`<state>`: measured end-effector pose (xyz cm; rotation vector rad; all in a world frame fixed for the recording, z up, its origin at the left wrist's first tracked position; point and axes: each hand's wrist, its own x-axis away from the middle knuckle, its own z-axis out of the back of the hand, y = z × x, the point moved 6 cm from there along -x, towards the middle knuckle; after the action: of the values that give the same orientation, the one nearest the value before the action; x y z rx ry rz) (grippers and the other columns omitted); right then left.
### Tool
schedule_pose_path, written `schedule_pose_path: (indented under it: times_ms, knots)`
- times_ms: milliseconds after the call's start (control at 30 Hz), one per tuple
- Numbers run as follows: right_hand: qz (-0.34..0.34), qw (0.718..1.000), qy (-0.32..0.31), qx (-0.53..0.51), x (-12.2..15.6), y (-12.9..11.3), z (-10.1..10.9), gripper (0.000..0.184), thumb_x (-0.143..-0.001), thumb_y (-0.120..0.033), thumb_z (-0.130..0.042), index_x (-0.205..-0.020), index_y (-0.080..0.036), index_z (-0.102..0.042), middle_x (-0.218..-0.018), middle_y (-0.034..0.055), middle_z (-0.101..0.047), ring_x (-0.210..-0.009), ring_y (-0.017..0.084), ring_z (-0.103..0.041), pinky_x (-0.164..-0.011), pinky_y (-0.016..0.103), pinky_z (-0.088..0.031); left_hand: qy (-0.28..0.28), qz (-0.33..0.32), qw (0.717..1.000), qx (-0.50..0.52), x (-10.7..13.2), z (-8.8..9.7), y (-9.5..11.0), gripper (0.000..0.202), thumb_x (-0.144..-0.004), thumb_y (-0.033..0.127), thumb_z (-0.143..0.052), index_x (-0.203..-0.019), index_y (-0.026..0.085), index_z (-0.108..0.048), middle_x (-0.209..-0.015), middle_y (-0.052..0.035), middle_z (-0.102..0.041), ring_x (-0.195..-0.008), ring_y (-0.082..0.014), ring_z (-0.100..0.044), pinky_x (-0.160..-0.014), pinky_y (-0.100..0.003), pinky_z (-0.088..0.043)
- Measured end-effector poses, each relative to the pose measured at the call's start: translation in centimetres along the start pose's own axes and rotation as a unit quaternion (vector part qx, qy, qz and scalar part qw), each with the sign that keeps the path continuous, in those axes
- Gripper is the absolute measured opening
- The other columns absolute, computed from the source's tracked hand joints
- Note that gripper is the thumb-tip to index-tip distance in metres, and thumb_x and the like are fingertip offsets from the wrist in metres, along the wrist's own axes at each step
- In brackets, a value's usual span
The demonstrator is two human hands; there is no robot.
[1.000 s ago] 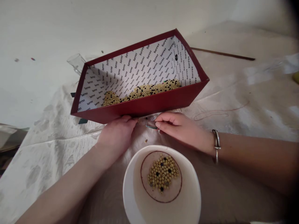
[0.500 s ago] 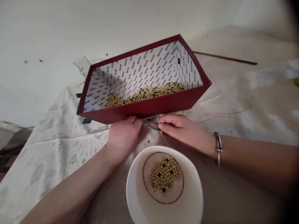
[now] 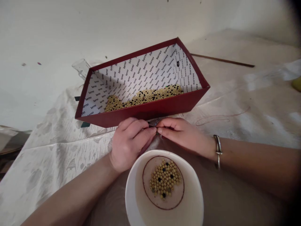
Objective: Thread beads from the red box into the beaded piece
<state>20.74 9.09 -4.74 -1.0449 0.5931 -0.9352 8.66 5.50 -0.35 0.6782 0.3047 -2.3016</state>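
In front of the red box [image 3: 143, 110], my left hand [image 3: 130, 139] and my right hand [image 3: 181, 129] meet fingertip to fingertip. Both are closed in a pinch at a small clear flat piece [image 3: 154, 121], mostly covered by the fingers; its exact kind cannot be made out. A metal bangle [image 3: 218, 151] circles my right wrist. Just below the hands stands a white tub [image 3: 135, 201], with pale yellow and black beads [image 3: 164, 179] at its bottom. More small yellow and black beads [image 3: 150, 95] lie heaped along the near side inside the box, whose white lining bears printed words.
A clear glass vessel [image 3: 80, 66] stands behind the box's left end. A thin brown stick [image 3: 222, 59] lies behind its right end. Thin reddish thread [image 3: 213, 121] curls on the pale patterned tablecloth [image 3: 56, 153]. Something yellow-green [image 3: 296, 84] shows at the right edge.
My left hand has moved right from the box's front edge, and its fingertips now meet those of my right hand at the small clear piece. The view has shifted slightly.
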Motion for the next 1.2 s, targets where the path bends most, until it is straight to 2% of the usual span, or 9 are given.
schedule_pose_path:
  times_ms: [167,367,533,767,1000,1200]
  knots:
    - [0.008,1.0,0.003,-0.001,-0.2,0.0,0.0,0.019,-0.082,-0.026,-0.043,-0.082,-0.018,-0.06,-0.079,-0.0001,-0.062,-0.073,0.011,-0.054,-0.066,0.023,-0.04,0.012,-0.009,1.0,0.006,-0.1,0.1,0.1,0.023,-0.072,0.017,-0.061,-0.095,0.022,-0.061,-0.087,-0.003,-0.062,-0.079,-0.0152,-0.053,-0.07,-0.031,-0.044]
    - [0.002,1.0,0.002,0.007,-0.2,0.1,0.1,0.021,-0.083,-0.03,-0.043,-0.079,-0.017,-0.059,-0.073,-0.0003,-0.06,-0.067,0.011,-0.052,-0.061,0.023,-0.039,0.009,0.053,0.997,0.053,-0.5,-0.3,-0.3,0.014,-0.073,0.016,-0.059,-0.086,0.021,-0.061,-0.086,-0.0031,-0.06,-0.081,-0.0138,-0.053,-0.074,-0.03,-0.044]
    - [-0.003,1.0,0.004,0.001,-0.1,0.2,0.0,0.023,-0.083,-0.031,-0.041,-0.082,-0.017,-0.06,-0.076,0.0004,-0.062,-0.069,0.011,-0.052,-0.062,0.023,-0.039,0.029,0.085,0.995,0.033,-0.5,-0.2,-0.7,0.011,-0.071,0.019,-0.061,-0.082,0.019,-0.059,-0.084,-0.0038,-0.058,-0.082,-0.0153,-0.052,-0.075,-0.031,-0.043]
    - [-0.004,1.0,0.005,0.005,-0.2,0.3,-0.1,0.021,-0.083,-0.029,-0.043,-0.081,-0.018,-0.06,-0.074,-0.0004,-0.062,-0.068,0.011,-0.053,-0.061,0.022,-0.039,0.026,0.072,0.996,0.041,-0.8,-0.3,-0.4,0.006,-0.07,0.014,-0.058,-0.075,0.018,-0.058,-0.079,-0.0022,-0.057,-0.077,-0.0137,-0.051,-0.072,-0.029,-0.043]
    - [-0.003,1.0,0.015,0.015,-0.3,0.5,-0.1,0.02,-0.082,-0.03,-0.044,-0.082,-0.018,-0.061,-0.075,-0.0011,-0.063,-0.068,0.011,-0.054,-0.061,0.022,-0.039,0.025,0.111,0.993,0.014,-0.7,-0.3,-1.0,0.004,-0.07,0.015,-0.057,-0.072,0.018,-0.058,-0.077,-0.002,-0.058,-0.079,-0.0154,-0.052,-0.073,-0.03,-0.042]
    - [0.001,1.0,0.008,0.015,-0.3,0.4,-0.2,0.019,-0.082,-0.028,-0.044,-0.08,-0.019,-0.06,-0.074,-0.0016,-0.062,-0.067,0.01,-0.053,-0.061,0.022,-0.039,0.022,0.089,0.995,0.028,-0.8,-0.3,-0.5,0.006,-0.069,0.015,-0.057,-0.074,0.018,-0.058,-0.08,-0.002,-0.057,-0.077,-0.0139,-0.051,-0.072,-0.029,-0.042]
